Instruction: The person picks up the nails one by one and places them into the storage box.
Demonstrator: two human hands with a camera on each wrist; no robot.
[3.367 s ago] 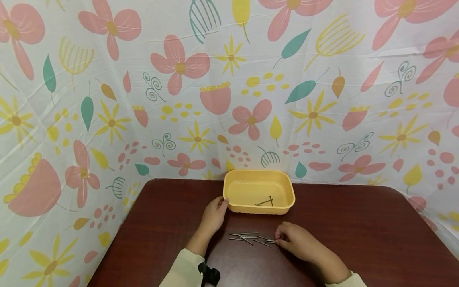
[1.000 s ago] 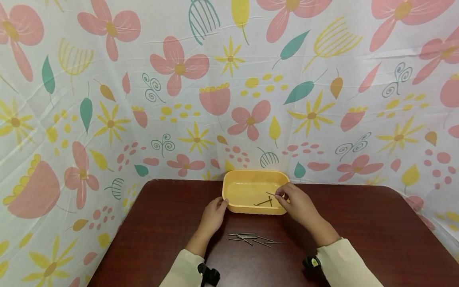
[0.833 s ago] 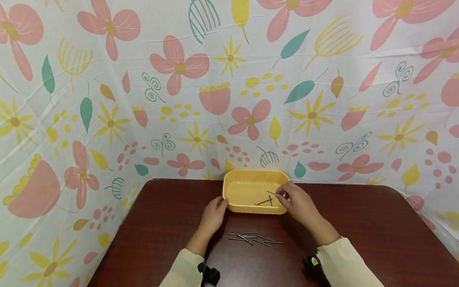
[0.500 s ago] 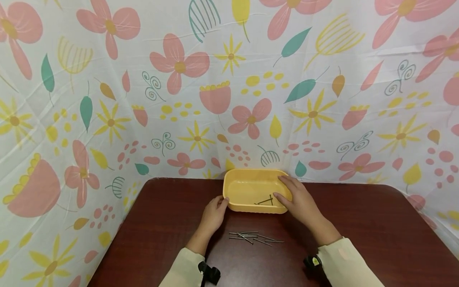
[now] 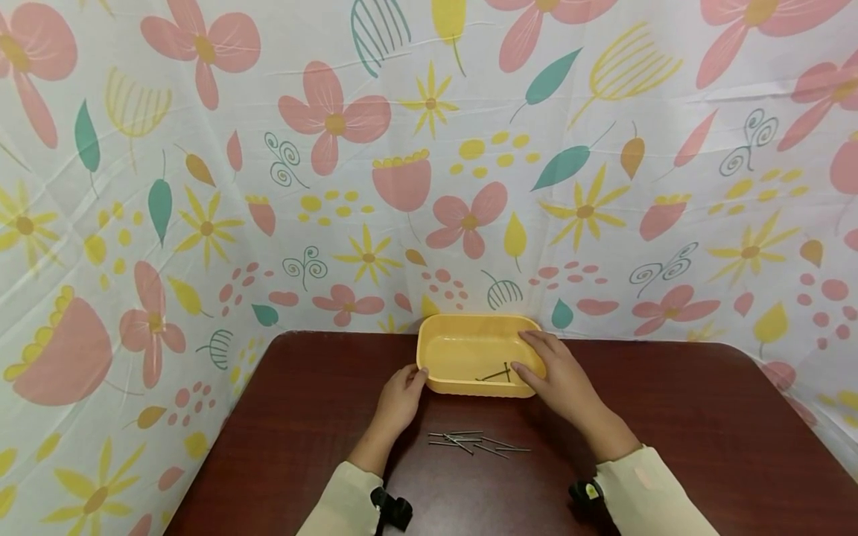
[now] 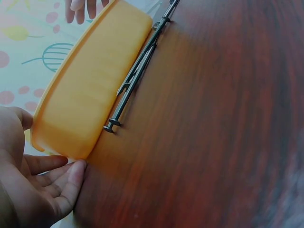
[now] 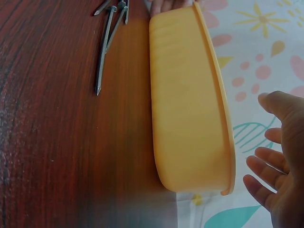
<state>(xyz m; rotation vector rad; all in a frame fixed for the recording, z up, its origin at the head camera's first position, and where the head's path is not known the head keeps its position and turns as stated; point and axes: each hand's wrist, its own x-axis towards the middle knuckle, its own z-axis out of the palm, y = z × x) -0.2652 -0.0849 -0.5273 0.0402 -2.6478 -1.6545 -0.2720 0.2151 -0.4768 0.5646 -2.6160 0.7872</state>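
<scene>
Flowered cloth [image 5: 496,104] in pink, yellow and green hangs behind and to the left of your dark red-brown table [image 5: 670,417], whose grain shows clearly in both wrist views. At its far edge, close to the cloth, sits the yellow tray [image 5: 462,357], upright, its long side facing you. Your left hand [image 5: 399,398] grips the near left corner of the tray, thumb and fingers bent around the wall and rim (the left wrist view shows this best). Your right hand [image 5: 566,380] is at the tray's right end, partly over the inside; its fingers and thumb are apart with nothing between them, and the right wrist view has them spread beyond the rim, clear of the wall. A few nails [image 5: 507,371] lie inside the tray, crossing one another towards its near right corner, just beside your right thumb; they are too small for a sure count. More loose nails [image 5: 456,441] lie on the table on your side of the tray, between your forearms, some crossed over others and most of them pointing roughly sideways. You wear pale sleeves [image 5: 650,495], with a black device [image 5: 392,510] at your left wrist and another at your right.
</scene>
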